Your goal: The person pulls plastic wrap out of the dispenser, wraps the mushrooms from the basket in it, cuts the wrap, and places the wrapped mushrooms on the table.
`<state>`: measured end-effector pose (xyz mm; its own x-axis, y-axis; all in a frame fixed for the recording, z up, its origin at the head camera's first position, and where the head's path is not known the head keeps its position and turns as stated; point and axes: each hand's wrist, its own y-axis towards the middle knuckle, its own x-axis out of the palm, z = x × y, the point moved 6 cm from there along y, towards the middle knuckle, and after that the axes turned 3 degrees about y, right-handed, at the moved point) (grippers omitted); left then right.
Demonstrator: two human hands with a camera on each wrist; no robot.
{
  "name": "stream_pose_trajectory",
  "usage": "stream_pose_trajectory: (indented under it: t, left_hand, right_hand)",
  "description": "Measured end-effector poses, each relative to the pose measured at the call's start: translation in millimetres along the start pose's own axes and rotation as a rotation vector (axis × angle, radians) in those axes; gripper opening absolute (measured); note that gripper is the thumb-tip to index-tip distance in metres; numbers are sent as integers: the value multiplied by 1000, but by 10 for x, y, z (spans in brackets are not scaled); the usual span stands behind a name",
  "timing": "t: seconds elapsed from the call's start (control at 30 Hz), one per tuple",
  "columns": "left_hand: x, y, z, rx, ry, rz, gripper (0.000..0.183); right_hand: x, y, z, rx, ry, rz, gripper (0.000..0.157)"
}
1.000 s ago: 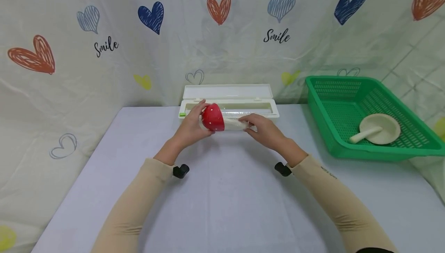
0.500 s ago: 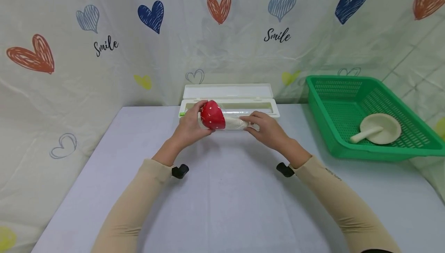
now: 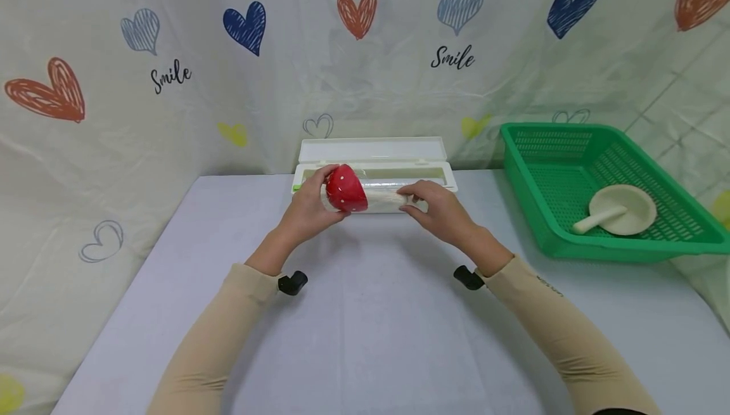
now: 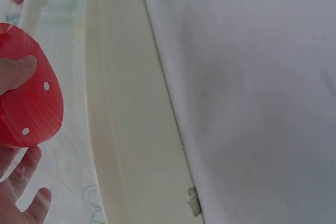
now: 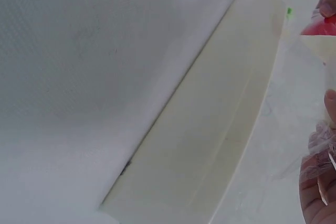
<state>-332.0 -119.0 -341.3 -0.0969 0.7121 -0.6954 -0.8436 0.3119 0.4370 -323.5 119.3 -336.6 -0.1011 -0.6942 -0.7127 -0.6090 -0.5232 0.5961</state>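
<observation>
My left hand (image 3: 308, 210) grips the red, white-dotted cap of a toy mushroom (image 3: 345, 189), which is held sideways in the air. Clear plastic wrap covers the mushroom. At the end of its pale stem (image 3: 384, 199), my right hand (image 3: 436, 212) pinches bunched plastic wrap (image 5: 321, 142) between thumb and fingers. In the left wrist view the thumb lies across the red cap (image 4: 31, 95). Just behind stands a white plastic-wrap dispenser (image 3: 373, 139), lid raised, with a roll of clear film (image 3: 399, 182) inside; the hands and mushroom hide part of it.
On the right a green basket (image 3: 542, 212) contains a second mushroom (image 3: 633, 209), pale underside and stem showing. A white cloth covers the table (image 3: 371, 313). Behind it hangs a curtain (image 3: 393, 92) printed with hearts.
The mushroom has shifted slightly left and its cap has turned a little. My right hand has moved slightly right along the stem end, its thumb and fingers still on the wrap.
</observation>
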Motion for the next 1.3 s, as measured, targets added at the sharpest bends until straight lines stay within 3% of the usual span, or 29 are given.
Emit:
stream_pose_trajectory:
  t: [0.83, 1.3]
  left_hand:
    - [-115, 35, 111, 65, 40, 60, 86]
    - [-166, 26, 156, 60, 10, 86, 87]
  right_hand:
    - [-178, 86, -93, -60, -44, 110, 37]
    - [-226, 102, -134, -116, -40, 175, 36]
